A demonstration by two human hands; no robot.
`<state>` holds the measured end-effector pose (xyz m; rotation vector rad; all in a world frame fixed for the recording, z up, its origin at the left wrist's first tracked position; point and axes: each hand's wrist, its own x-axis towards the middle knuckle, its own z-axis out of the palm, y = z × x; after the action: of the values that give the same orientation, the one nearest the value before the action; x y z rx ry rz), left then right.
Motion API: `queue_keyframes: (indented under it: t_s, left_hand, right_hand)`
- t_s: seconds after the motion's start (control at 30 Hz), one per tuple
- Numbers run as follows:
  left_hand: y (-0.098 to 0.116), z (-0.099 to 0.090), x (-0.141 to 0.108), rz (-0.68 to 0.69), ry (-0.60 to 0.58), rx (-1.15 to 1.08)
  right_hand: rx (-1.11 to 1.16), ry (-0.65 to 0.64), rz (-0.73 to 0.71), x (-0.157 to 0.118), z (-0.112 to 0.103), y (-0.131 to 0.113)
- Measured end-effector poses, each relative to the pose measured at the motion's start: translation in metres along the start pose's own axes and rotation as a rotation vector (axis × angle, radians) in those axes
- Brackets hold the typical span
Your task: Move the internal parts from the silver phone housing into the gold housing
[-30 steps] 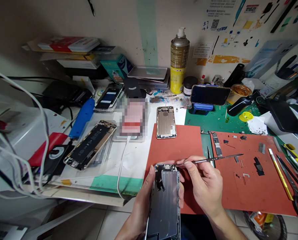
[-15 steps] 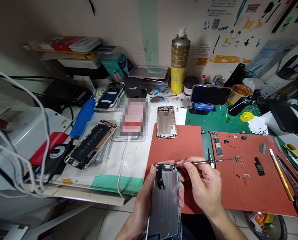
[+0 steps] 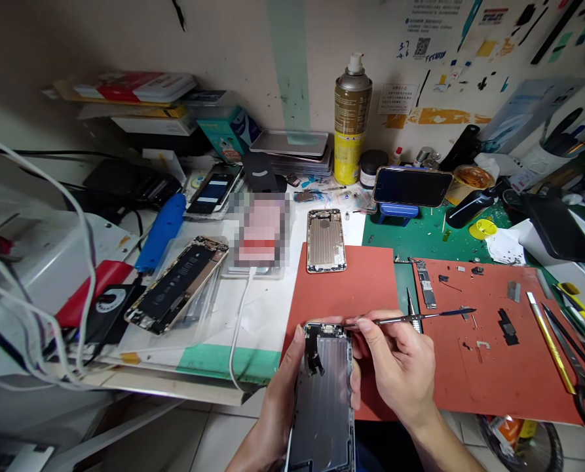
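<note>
- Red mat: I see the phone housing held over its near edge.
- Left hand: wraps the phone housing, beside the mat.
- Right hand: above the mat, pinches a slim metal tool.
- Tool tip: at the housing's far end.

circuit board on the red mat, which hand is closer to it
Right. The right hand, gripping a metal tool, is on the near side of the circuit board; the left hand is farther off to the left, holding an open phone housing.
</note>
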<state>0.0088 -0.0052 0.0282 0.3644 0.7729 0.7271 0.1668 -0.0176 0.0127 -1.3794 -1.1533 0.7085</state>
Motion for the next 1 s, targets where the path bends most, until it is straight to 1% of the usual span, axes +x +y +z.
queue_keyframes:
  t_s: [0.07, 0.13, 0.23, 0.37, 0.53, 0.77, 0.93, 1.0]
  left_hand:
    - [0.0001, -0.0002, 0.0002, -0.002, 0.005, -0.004]
    - [-0.0003, -0.0013, 0.0004, -0.037, 0.003, -0.025]
    - [-0.0012, -0.0028, 0.0003, -0.038, 0.01, -0.051]
    - [-0.0019, -0.0021, 0.0003, 0.001, 0.0, -0.053]
    - [-0.0015, -0.0006, 0.0002, 0.017, 0.074, -0.008]
    - [-0.002, -0.0031, -0.0004, 0.013, 0.109, -0.003]
    - [-0.0009, 0.0004, -0.0009, 0.003, 0.047, -0.018]
    - [-0.0004, 0.0026, -0.0008, 0.006, 0.052, -0.028]
  right_hand:
    - [-0.023, 0.023, -0.032, 0.0004, 0.0001, -0.0001]
    - [-0.02, 0.027, -0.036, 0.0006, 0.0002, -0.0005]
    - [0.035, 0.023, 0.003, -0.0003, 0.0001, -0.0003]
    - [0.076, 0.069, 0.047, -0.0026, -0.0005, 0.0021]
    - [0.111, 0.064, 0.078, -0.0031, -0.0001, 0.0035]
    - [0.089, 0.033, 0.046, -0.0015, 0.0003, -0.001]
    - [0.053, 0.031, 0.053, -0.0005, 0.0004, -0.0042]
    - [0.044, 0.024, 0.03, -0.0004, 0.0001, -0.0029]
